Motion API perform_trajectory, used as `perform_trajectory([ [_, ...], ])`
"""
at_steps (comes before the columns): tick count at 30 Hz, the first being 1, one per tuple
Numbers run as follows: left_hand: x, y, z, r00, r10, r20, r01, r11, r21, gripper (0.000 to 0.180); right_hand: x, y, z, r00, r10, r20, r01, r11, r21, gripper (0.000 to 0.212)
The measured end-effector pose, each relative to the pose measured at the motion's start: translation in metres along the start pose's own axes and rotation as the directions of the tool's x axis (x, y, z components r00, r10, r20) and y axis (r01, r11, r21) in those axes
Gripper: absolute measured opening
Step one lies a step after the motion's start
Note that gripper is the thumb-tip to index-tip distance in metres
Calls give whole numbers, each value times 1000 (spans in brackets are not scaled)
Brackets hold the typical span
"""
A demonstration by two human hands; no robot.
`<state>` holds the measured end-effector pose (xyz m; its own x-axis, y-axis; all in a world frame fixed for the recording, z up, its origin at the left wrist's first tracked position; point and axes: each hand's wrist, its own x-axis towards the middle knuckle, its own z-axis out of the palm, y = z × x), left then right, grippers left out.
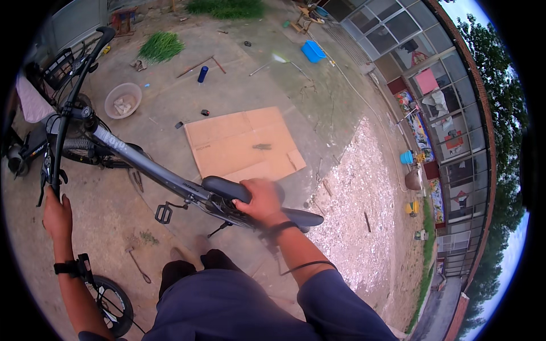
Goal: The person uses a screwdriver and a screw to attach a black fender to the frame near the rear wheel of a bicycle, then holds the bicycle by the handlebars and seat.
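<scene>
A grey bicycle stands in front of me, its handlebar to the left and its black saddle to the right. My left hand is closed round the near end of the handlebar, beside a brake lever. On the rear of the saddle rests my right hand, slightly blurred, thumb on the near side and fingers over the top. A black pedal hangs below the frame, and the kickstand points down near my feet.
Flattened cardboard lies beyond the bicycle. A hammer and pliers lie on the ground nearby. Another wheel is at lower left. Farther off are a basin, a blue bottle, a blue tub and pale shiny scraps.
</scene>
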<state>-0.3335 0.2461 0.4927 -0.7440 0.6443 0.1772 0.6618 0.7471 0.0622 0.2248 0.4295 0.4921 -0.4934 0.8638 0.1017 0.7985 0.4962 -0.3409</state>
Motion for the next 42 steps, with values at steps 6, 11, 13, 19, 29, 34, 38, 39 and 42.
perform_trajectory([
  [6, -3, 8, -10, 1000, 1, 8, -1, 1000, 0, 39, 0, 2, -1, 1000, -22, -14, 22, 1000, 9, 50],
  [11, -8, 18, -30, 1000, 3, 24, -2, 1000, -23, 39, 0, 5, -9, 1000, -14, 1, 14, 999, 38, 49],
  [13, -8, 21, -33, 1000, 2, 25, -2, 1000, -20, 41, -2, 5, -12, 1000, -7, 2, 7, 999, 39, 49],
  [19, -13, 26, -39, 1000, 1, 24, 0, 1000, -7, 46, -8, 13, -15, 999, 24, 49, -26, 999, 36, 53],
  [29, -17, 28, -42, 1000, -7, 8, 7, 1000, 3, 47, -9, 16, -19, 998, 5, 60, -5, 1000, -5, 53],
  [34, -18, 27, -44, 1000, -16, 19, 16, 1000, 17, 48, -9, 13, -18, 999, -2, 38, 3, 1000, -4, 52],
  [38, -18, 24, -42, 1000, -12, 20, 11, 1000, 14, 48, -7, 5, -26, 999, 19, 48, -19, 1000, 2, 49],
  [39, -18, 24, -42, 1000, -9, 15, 9, 1000, 15, 48, -7, 5, -27, 999, 23, 50, -23, 1000, 2, 49],
  [42, -17, 25, -43, 1000, -7, 10, 7, 1000, 19, 48, -9, 9, -23, 999, 17, 32, -17, 1000, 5, 50],
])
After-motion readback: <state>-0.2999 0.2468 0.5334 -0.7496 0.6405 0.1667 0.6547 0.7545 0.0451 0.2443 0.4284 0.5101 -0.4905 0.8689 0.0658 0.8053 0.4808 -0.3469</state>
